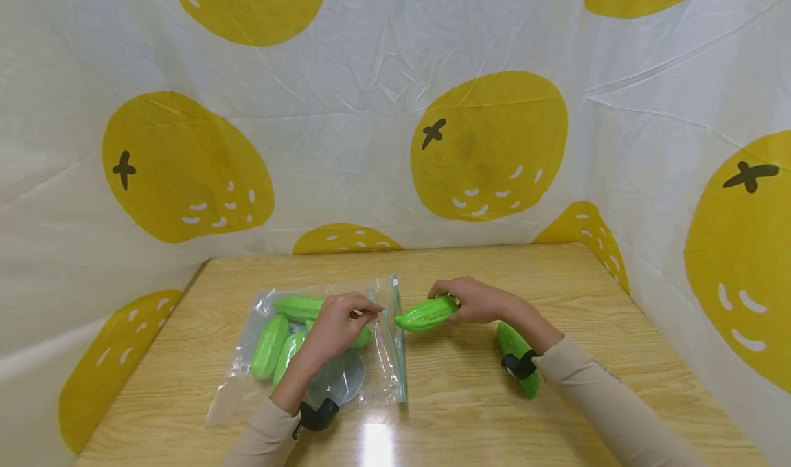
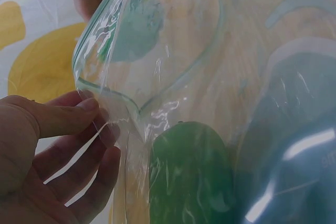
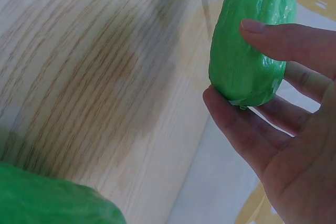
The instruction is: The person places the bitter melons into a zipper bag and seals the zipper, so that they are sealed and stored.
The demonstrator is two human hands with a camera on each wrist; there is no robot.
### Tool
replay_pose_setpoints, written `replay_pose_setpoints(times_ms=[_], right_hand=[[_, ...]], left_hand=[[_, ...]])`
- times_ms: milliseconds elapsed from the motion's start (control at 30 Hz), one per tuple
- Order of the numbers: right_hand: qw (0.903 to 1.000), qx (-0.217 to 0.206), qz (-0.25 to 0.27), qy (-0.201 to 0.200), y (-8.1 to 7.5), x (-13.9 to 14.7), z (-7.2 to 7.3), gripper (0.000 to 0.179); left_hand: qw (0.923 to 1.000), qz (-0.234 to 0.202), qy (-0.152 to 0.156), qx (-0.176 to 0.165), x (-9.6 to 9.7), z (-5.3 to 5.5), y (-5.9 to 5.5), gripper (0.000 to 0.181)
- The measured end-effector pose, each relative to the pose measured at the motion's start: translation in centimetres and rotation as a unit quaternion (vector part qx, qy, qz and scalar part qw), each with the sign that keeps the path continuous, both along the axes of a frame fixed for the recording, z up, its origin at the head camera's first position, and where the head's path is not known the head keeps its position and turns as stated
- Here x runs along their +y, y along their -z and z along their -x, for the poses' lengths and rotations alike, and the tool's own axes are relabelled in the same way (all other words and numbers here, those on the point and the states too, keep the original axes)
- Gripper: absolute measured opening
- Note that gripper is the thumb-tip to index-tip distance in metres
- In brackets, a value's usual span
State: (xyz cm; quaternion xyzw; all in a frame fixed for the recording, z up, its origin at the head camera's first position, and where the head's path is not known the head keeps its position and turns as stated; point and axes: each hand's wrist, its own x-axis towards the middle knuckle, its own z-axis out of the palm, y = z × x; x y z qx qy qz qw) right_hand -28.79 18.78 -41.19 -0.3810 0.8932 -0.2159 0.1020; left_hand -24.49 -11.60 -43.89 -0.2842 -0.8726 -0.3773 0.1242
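Observation:
My left hand [image 1: 336, 326] pinches the zip edge of a clear zip bag [image 2: 121, 45] between thumb and fingers, and the bag's mouth gapes in the left wrist view. Inside the bag lie several green bitter melons [image 1: 268, 347]. With thumb and fingers my right hand [image 1: 478, 302] grips one end of another bitter melon [image 3: 252, 40]. That melon's free end points left, right at the bag's mouth, and its surface is shiny and grooved. Below my right wrist, one more bitter melon [image 1: 511, 340] rests on the table, partly hidden by the wrist strap.
The wooden table [image 1: 457, 419] carries the bag on its left half. A white curtain [image 1: 346, 165] printed with large yellow fruit stands behind the table and along both sides. Black straps [image 1: 318, 415] sit around both wrists.

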Motion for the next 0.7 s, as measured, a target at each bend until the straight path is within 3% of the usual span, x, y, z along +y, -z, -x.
replay_pose_setpoints(times_ms=[400,700], right_hand=[[0.9998,0.014,-0.008,-0.013,0.7,-1.2,0.3,0.041],[0.9996,-0.006,-0.022,-0.014,0.7,-2.6,0.1,0.044]], left_hand=[[1.0,-0.001,-0.001,0.003,0.1,0.0,0.2,0.016],[1.0,-0.002,0.0,0.004,0.0,0.1,0.3,0.015]])
